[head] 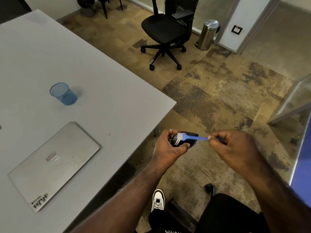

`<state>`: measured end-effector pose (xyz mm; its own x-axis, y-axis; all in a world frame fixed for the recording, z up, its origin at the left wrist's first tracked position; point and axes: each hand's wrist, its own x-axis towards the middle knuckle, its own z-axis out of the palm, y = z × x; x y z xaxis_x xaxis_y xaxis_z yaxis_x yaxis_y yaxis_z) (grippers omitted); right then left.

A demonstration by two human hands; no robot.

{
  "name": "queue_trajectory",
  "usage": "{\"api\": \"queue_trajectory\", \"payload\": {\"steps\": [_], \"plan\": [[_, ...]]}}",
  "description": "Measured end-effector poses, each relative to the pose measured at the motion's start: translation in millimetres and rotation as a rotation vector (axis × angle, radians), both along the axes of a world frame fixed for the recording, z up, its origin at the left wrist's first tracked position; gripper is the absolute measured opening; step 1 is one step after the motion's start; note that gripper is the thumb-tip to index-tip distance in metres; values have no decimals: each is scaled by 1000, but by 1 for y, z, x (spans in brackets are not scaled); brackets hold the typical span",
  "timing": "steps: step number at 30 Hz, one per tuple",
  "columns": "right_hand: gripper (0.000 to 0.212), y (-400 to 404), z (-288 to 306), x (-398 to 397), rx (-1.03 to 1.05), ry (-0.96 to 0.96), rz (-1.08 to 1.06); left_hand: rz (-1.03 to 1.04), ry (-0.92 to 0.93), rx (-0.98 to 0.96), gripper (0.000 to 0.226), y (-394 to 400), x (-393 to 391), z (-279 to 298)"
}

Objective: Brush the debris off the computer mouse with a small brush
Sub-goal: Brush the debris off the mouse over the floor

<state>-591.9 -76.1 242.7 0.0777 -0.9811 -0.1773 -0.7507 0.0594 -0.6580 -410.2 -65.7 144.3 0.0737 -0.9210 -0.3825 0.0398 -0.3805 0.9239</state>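
Grey table (104,91), bearing a shut laptop (53,165) and, well apart from it, a blue mesh cup (63,93); an office chair (165,31) and a steel bin (207,34) stand on the carpet beyond. The work is done off the table's near corner, over the floor, above the person's lap. Left hand (165,147): curled closed about the mouse (180,140), fingers over its far side, thumb along its near edge, so that the upper shell faces up and stays bare. Right hand (234,148): closed in a pinch on the tail of the brush (193,137), whose thin blue handle crosses the mouse and whose pale bristles rest on its left part. Handling, as a judgement: the mouse looks light, rigid and smooth-shelled, hence apt to slip; it is best held by its flanks, as here, clear of buttons and seams; the brush appears light, its bristles soft, so a fingertip hold near the handle's end should allow short, gentle strokes.
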Motion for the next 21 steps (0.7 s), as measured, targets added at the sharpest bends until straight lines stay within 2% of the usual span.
{"api": "queue_trajectory", "payload": {"steps": [2, 6, 8, 11, 13, 16, 17, 19, 21], "plan": [[14, 3, -3, 2, 3, 42, 6, -10, -49, -21, 44, -2, -2, 3], [18, -7, -1, -10, -119, 134, -164, -12, -113, -7, 50, -3, -2, 6], [16, -7, 1, -10, -108, 52, -141, -15, -135, -16, 52, -3, -1, 5], [15, 1, 0, 0, 0, -73, 15, -29, -201, -46, 52, -3, -4, 4], [15, 0, -3, -1, -4, -27, 2, -32, -241, -54, 50, -3, -6, 4], [16, -10, -2, -15, -105, 161, -154, -38, -260, -46, 50, -3, -5, 2], [16, -12, -1, -20, -122, 165, -189, -44, -271, -50, 50, -3, -4, 2], [17, -12, -1, -23, -108, 8, -188, -62, -297, -62, 48, -4, -2, 1], [17, -6, -3, -16, -40, -132, -95, -69, -300, -70, 45, -4, -2, 1]]}}
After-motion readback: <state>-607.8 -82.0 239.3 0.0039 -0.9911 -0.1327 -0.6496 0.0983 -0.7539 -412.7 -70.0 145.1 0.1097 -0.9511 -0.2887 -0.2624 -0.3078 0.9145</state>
